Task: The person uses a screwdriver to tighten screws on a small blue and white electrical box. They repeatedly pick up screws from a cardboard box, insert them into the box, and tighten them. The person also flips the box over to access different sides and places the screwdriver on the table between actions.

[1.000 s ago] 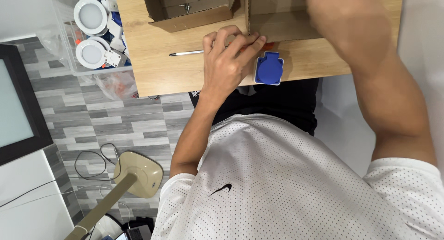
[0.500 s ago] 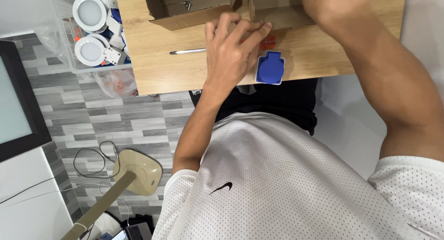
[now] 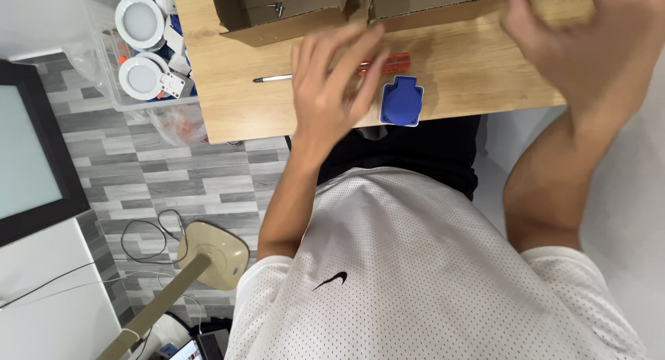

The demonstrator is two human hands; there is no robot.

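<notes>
Wooden tabletop (image 3: 478, 83) is seen across the top of the head view, and the left hand (image 3: 332, 83), which lay pressed flat on it half a second earlier with its fingers closed together near the cardboard, is now lifted and blurred, its fingers spread apart and clamped on nothing. A screwdriver (image 3: 325, 72), largely covered before, is now partly uncovered: its thin metal shaft is shown pointing to the left on the wood, while its orange-red, ribbed, translucent handle is seen just past the fingertips, with the middle still hidden behind the hand. A blue socket cover (image 3: 401, 103) with a hinged flap on a pale base is found just below the handle, close to the near table edge and no longer overlapped by the palm. The right hand (image 3: 575, 34), formerly out of frame above the forearm, has been brought into view at the upper right; it is blurred, its fingers loosely curled and apart, and nothing is held in it. Two open cardboard boxes (image 3: 277, 13) are set at the far edge, with a few small screws lying inside the left one. A clear plastic bin (image 3: 111, 62) holding round white lamps is placed beside the table, over the grey tiled floor (image 3: 187, 173).
</notes>
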